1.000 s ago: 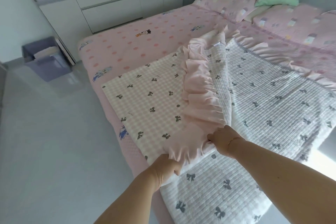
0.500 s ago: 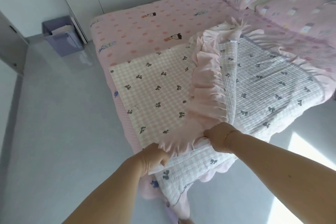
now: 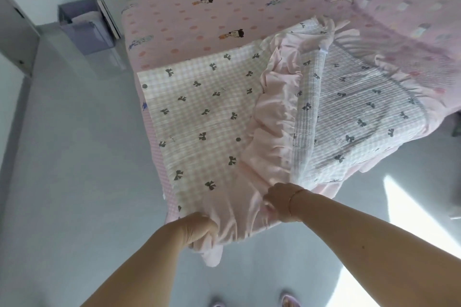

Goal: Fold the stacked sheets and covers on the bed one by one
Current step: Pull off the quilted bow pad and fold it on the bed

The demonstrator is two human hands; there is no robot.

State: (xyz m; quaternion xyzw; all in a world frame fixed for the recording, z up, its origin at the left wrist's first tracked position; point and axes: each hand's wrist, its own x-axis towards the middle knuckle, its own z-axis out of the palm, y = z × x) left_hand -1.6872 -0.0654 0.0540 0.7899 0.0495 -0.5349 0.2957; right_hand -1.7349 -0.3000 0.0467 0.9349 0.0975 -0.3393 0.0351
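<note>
— What are the hands doing?

— The left hand [image 3: 199, 228] is clenching a bunch of the pink ruffle [image 3: 273, 132] at the near corner of the checked cover [image 3: 199, 112]. The right hand [image 3: 280, 200] is gripping the same ruffled edge just beside it, fingers curled into the cloth.

— And where is the cover lying?

— It is lying across the foot of the bed [image 3: 174, 22], folded over on itself, its near corner hanging past the bed's edge. The quilted underside [image 3: 361, 107] is facing up toward the right edge.

— Any room around it?

— Bare grey floor [image 3: 74, 182] is lying along the left side; a purple bin [image 3: 84, 27] is standing near the far left corner.
</note>
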